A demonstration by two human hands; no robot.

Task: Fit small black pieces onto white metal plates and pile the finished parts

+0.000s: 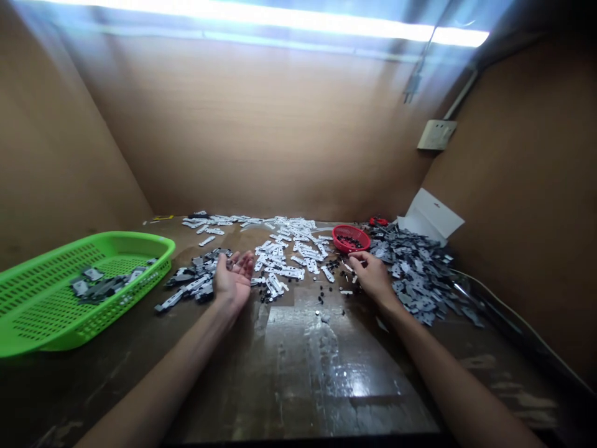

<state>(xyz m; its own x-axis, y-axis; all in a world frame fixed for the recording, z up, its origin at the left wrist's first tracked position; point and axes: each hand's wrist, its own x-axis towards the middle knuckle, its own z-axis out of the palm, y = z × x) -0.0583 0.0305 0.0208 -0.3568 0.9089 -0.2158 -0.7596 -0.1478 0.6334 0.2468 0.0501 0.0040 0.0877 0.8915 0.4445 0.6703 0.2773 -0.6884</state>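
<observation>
In the head view, the left hand (233, 281) lies palm up and open, its fingers loosely curled and nothing visible in it, just above the bench top. Its nearest things are the white plastic strips (280, 264), scattered at about 1 o'clock, and the grey-and-white assembled parts (193, 281), at about 10 o'clock, whose long axes mostly slant from 7 to 1 o'clock. The strips themselves lie at mixed angles, but their scatter stretches across the bench from 9 to 3 o'clock. The right hand (370, 277) is palm down with its fingertips (354, 261) bunched together, though whether they pinch anything is too small to tell. It is the nearer hand to the small black pieces (329, 283), which are strewn at its 9 o'clock, and to the red basket (351, 229) at its 11 o'clock. Grey flat parts (415, 274) are heaped at its 3 o'clock. Far to the left, at the person's 10 o'clock, sits a green plastic tray (116, 241) holding dark parts (97, 284). A white card (431, 214) leans by the right wall.
</observation>
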